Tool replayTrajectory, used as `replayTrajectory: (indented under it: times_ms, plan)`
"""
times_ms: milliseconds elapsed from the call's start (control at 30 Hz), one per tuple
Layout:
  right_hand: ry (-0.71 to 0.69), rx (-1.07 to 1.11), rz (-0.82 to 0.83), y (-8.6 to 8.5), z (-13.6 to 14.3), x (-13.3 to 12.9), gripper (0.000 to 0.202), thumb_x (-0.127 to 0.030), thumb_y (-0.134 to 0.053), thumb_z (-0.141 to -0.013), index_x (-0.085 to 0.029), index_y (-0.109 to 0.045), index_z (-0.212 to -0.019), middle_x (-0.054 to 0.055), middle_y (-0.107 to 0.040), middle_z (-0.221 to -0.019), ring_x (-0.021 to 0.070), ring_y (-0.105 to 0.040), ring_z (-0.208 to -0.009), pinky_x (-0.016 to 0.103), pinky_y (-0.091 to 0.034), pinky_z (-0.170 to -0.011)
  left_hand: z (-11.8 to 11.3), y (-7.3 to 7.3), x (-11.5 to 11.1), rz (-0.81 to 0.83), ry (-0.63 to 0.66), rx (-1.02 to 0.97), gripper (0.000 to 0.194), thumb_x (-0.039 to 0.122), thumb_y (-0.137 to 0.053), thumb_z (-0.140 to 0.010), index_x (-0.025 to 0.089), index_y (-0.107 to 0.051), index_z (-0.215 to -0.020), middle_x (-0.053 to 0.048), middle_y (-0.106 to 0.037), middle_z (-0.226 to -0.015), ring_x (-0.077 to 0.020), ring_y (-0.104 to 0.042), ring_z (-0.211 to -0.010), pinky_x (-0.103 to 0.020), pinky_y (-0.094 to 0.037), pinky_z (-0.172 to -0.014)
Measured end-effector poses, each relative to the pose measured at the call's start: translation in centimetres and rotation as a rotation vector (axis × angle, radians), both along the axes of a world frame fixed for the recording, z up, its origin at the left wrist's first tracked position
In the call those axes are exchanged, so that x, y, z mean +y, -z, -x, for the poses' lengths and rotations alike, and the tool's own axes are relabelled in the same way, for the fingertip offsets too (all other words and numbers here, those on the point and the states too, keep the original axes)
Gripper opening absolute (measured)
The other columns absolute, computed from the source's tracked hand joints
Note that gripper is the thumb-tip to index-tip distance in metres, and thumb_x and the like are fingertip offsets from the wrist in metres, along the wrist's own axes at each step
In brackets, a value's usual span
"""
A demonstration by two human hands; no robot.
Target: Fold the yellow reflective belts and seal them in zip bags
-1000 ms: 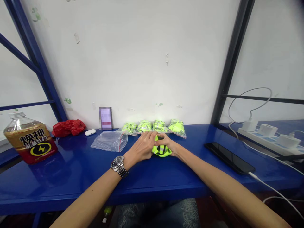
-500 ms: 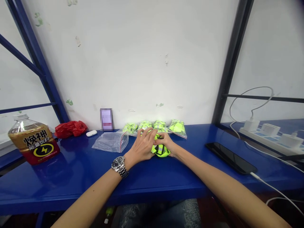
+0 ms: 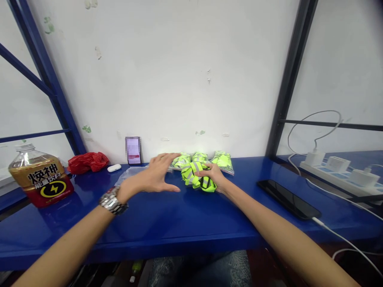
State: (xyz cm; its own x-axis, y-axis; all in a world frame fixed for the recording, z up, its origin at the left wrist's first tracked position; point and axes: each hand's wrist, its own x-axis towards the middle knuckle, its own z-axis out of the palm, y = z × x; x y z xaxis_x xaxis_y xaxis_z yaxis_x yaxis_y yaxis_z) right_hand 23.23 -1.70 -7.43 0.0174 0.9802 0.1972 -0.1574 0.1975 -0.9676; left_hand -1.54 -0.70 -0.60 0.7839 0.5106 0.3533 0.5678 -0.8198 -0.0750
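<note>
My right hand point(image 3: 214, 175) grips a rolled-up fluorescent yellow reflective vest point(image 3: 194, 175) with grey and black bands, at the middle of the blue table point(image 3: 191, 223). To its left, my left hand point(image 3: 155, 175) is off the bundle, thumb and fingers spread, with nothing in them. A clear zip bag point(image 3: 127, 173) lies beneath and behind that hand, mostly covered by it. Along the wall, several similar yellow bundles in clear bags are lined up; the rightmost bagged bundle point(image 3: 223, 160) shows best, and others are partly hidden behind my hands.
At the left stand a large drink bottle point(image 3: 43, 175), a red plastic bag point(image 3: 88, 162) and a white case point(image 3: 114, 168). A phone point(image 3: 133, 150) leans on the wall. On the right lie a black phone point(image 3: 289, 199) with a white cable and a power strip point(image 3: 341, 171) with chargers.
My left hand has let go of the yellow bundle and moved left over the clear bag, its fingers opening. My right hand keeps hold of the bundle, which now shows more fully.
</note>
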Motion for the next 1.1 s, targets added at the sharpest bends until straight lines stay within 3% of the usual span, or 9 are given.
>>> replayTrajectory:
  times_ms: [133, 267, 367, 467, 600, 767, 967, 1100]
  plan:
    - [0.069, -0.006, 0.047, 0.1, -0.7, 0.6, 0.062, -0.022, -0.085, -0.045, -0.012, -0.064, -0.102, 0.006, -0.070, -0.072, 0.0258, -0.068, -0.073, 0.032, -0.053, -0.063, 5.6, -1.2, 3.0, 0.157, -0.236, 0.151, 0.111, 0.070, -0.067, -0.060, 0.023, -0.016, -0.146, -0.018, -0.036, -0.144, -0.0409, -0.035, -0.128, -0.053, -0.038, -0.096]
    - [0.043, -0.035, 0.030, -0.1, -0.3, 0.5, 0.062, -0.025, -0.084, -0.046, -0.012, -0.064, -0.103, 0.006, -0.071, -0.071, 0.0260, -0.068, -0.075, 0.032, -0.053, -0.064, 7.8, 0.0, 4.8, 0.196, -0.387, 0.295, 0.133, 0.061, -0.081, -0.039, 0.023, -0.014, -0.148, -0.024, -0.028, -0.147, -0.0504, -0.027, -0.131, -0.063, -0.034, -0.092]
    - [-0.037, -0.028, 0.014, -0.3, -0.1, 0.2, 0.052, -0.026, -0.084, -0.047, -0.011, -0.066, -0.094, 0.007, -0.070, -0.071, 0.0264, -0.068, -0.072, 0.033, -0.053, -0.060, 7.1, 1.4, 5.1, 0.174, -0.355, 0.310, 0.125, 0.056, -0.080, -0.046, 0.024, -0.015, -0.147, -0.023, -0.030, -0.147, -0.0468, -0.025, -0.134, -0.063, -0.028, -0.098]
    - [-0.088, -0.026, 0.020, -0.4, 0.1, -0.1, 0.042, -0.024, -0.084, -0.047, -0.014, -0.067, -0.084, 0.008, -0.070, -0.071, 0.0266, -0.068, -0.070, 0.033, -0.053, -0.059, 5.5, 2.2, 4.7, 0.136, -0.282, 0.245, 0.105, 0.058, -0.069, -0.063, 0.020, -0.018, -0.146, -0.020, -0.045, -0.137, -0.0381, -0.042, -0.126, -0.054, -0.029, -0.100]
    - [-0.054, 0.010, 0.031, -0.8, 0.6, -0.5, 0.046, -0.021, -0.085, -0.044, -0.015, -0.065, -0.084, 0.007, -0.070, -0.070, 0.0271, -0.068, -0.074, 0.033, -0.053, -0.061, 2.6, 2.1, 2.9, -0.108, -0.175, 0.155, 0.095, 0.060, -0.063, -0.069, 0.013, -0.025, -0.142, -0.022, -0.050, -0.130, -0.0360, -0.047, -0.119, -0.054, -0.027, -0.101]
    - [-0.146, 0.011, -0.005, -1.3, 1.2, -0.9, 0.037, -0.023, -0.084, -0.043, -0.012, -0.065, -0.073, 0.006, -0.068, -0.069, 0.0222, -0.066, -0.064, 0.031, -0.052, -0.059, -0.5, 2.1, 0.7, -0.363, -0.013, 0.064, 0.083, 0.049, -0.065, -0.070, 0.013, -0.031, -0.137, -0.019, -0.049, -0.131, -0.0351, -0.044, -0.122, -0.054, -0.024, -0.105]
    - [-0.167, -0.062, -0.098, -1.2, 1.3, -1.1, 0.029, -0.027, -0.083, -0.048, -0.012, -0.064, -0.063, 0.001, -0.064, -0.063, 0.0144, -0.058, -0.058, 0.025, -0.045, -0.056, -1.6, 3.2, 0.8, -0.378, 0.064, 0.043, 0.074, 0.046, -0.064, -0.069, 0.012, -0.037, -0.129, -0.019, -0.053, -0.125, -0.0342, -0.048, -0.117, -0.051, -0.034, -0.103]
    - [-0.181, -0.099, -0.078, -1.2, 1.6, -1.2, 0.030, -0.027, -0.084, -0.047, -0.013, -0.066, -0.066, 0.001, -0.064, -0.064, 0.0142, -0.057, -0.058, 0.026, -0.044, -0.057, -1.8, 4.0, 0.8, -0.327, 0.062, 0.026, 0.074, 0.039, -0.066, -0.068, 0.010, -0.035, -0.129, -0.020, -0.053, -0.122, -0.0335, -0.051, -0.113, -0.048, -0.040, -0.097]
